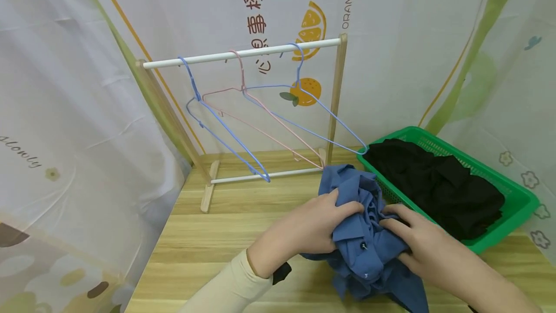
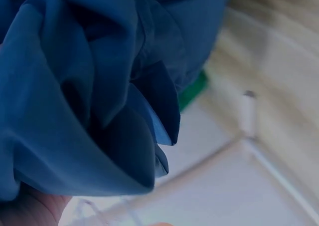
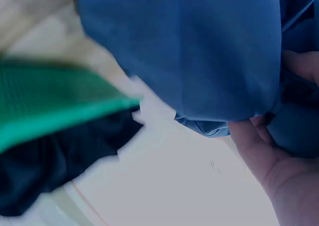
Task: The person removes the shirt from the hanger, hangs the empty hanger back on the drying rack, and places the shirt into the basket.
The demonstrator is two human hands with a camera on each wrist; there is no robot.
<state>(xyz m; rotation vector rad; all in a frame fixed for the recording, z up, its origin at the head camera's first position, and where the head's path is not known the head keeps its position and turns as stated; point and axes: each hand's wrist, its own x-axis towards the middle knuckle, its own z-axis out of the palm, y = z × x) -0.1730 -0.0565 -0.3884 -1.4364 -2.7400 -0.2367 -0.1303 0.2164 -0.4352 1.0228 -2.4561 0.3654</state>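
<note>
A crumpled blue shirt [image 1: 365, 235] lies bunched on the wooden table [image 1: 217, 235] in the head view. My left hand [image 1: 310, 228] grips its left side, fingers curled into the cloth. My right hand [image 1: 412, 238] grips the right side of the bundle. The blue shirt [image 2: 84, 96] fills the left wrist view, with a bit of my left hand [image 2: 30, 211] under it. In the right wrist view the blue shirt [image 3: 199, 51] hangs over my right hand [image 3: 279, 166], whose fingers curl into it.
A small wooden rack with a white rail [image 1: 243, 53] stands at the back, carrying two blue hangers [image 1: 217, 129] and a pink hanger [image 1: 260, 124]. A green basket [image 1: 521, 202] of black clothes [image 1: 438, 182] sits at the right. Printed curtains surround the table.
</note>
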